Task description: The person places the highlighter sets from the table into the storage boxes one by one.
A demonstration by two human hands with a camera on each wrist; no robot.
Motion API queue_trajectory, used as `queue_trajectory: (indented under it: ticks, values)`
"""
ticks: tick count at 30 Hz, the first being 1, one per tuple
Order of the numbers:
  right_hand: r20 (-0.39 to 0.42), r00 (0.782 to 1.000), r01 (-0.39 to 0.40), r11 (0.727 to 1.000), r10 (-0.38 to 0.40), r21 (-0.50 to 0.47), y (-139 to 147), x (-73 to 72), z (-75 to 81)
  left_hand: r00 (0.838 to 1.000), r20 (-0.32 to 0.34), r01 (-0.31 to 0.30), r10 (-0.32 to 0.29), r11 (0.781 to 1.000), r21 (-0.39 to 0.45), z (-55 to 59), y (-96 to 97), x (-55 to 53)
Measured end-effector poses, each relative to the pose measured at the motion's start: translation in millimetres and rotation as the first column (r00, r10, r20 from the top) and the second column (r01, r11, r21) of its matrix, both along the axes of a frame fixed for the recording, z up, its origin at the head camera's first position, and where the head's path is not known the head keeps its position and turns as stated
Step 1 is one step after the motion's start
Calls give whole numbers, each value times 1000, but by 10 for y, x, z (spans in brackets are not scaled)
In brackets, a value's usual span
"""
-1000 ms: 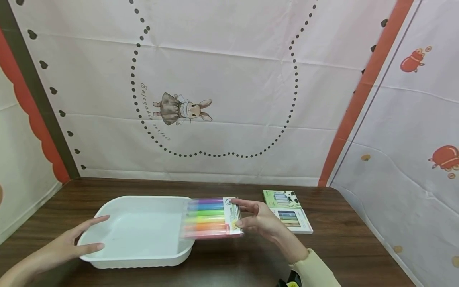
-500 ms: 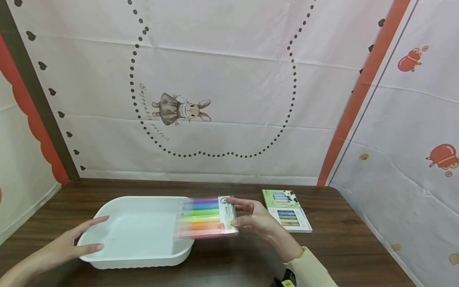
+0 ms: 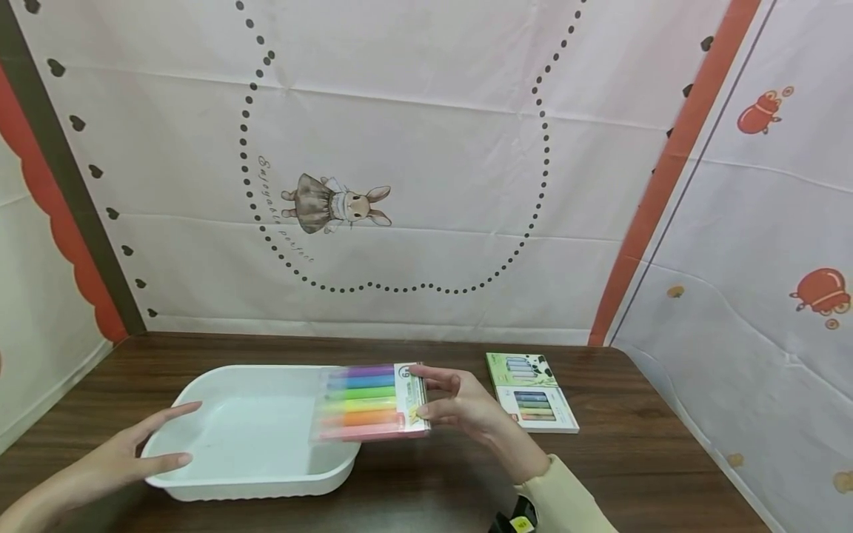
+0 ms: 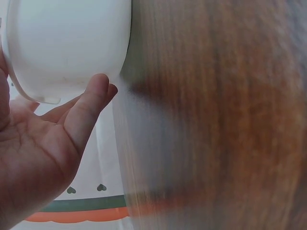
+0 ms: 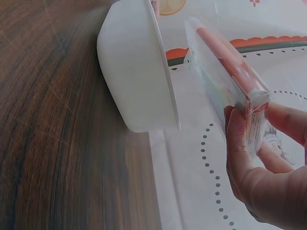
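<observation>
My right hand (image 3: 466, 406) pinches the label end of a clear pack of rainbow-coloured markers (image 3: 363, 400), thumb on one face and fingers on the other. The pack's far end is over the right side of a white plastic basin (image 3: 260, 485). In the right wrist view, the marker pack (image 5: 230, 64) tilts above the basin's rim, apart from it. At the basin's left end my left hand (image 3: 129, 448) grips the rim; in the left wrist view, its fingers (image 4: 88, 105) lie against the outer wall of the basin (image 4: 72, 43).
To the right on the dark wooden table (image 3: 640, 459) lie two flat boxes, a green one (image 3: 523, 370) and a white one (image 3: 538, 409) with pens showing through a window. A printed white cloth (image 3: 453, 185) stands behind the table.
My right hand has moved left with the marker pack, bringing it farther over the basin. The left hand and the basin have stayed in place.
</observation>
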State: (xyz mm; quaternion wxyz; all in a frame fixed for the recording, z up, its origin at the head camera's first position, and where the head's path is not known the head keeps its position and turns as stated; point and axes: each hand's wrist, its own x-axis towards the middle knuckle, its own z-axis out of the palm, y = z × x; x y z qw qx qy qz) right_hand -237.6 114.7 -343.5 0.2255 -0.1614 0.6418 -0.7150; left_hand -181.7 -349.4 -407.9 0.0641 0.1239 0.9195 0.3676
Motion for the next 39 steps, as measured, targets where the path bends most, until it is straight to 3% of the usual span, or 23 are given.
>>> queue_trajectory:
  ticks: [5,15,39]
  values:
    - [4,1000,-4,1000,4,2,-58,-20,-18,1000,-10,0,0,1000,4,-8,2,-3]
    - [16,1000,-17,1000,18,-17,-158,-45,-16,998,52,-18,17,1000,8,4,23,12]
    - [-9,999,-45,998,45,34,-310,-53,-8,999,40,-26,26,1000,-14,17,14,4]
